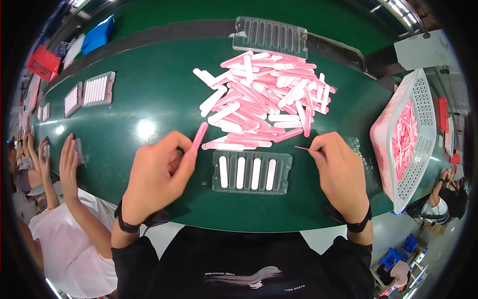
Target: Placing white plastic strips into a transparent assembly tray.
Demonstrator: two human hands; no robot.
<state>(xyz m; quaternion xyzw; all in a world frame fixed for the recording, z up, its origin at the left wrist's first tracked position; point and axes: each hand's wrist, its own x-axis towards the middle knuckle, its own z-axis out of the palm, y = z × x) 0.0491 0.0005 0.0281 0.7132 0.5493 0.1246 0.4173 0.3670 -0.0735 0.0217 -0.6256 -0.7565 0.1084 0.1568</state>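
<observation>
the left hand (157, 174) has its grip clamped on a pink plastic stick (199, 136), held tilted above the green worktop (144, 99). the right hand (341, 172) pinches a thin pink sliver (301, 148). between them lies a clear slotted tray (252, 172) with four white sticks, just below the pile of pink and white sticks (269, 97).

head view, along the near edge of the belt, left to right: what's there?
Co-worker's raised hand → left hand holding a pink stick → clear tray with four white sticks → right hand pinching a thin pink piece → white basket of pink sticks.
</observation>
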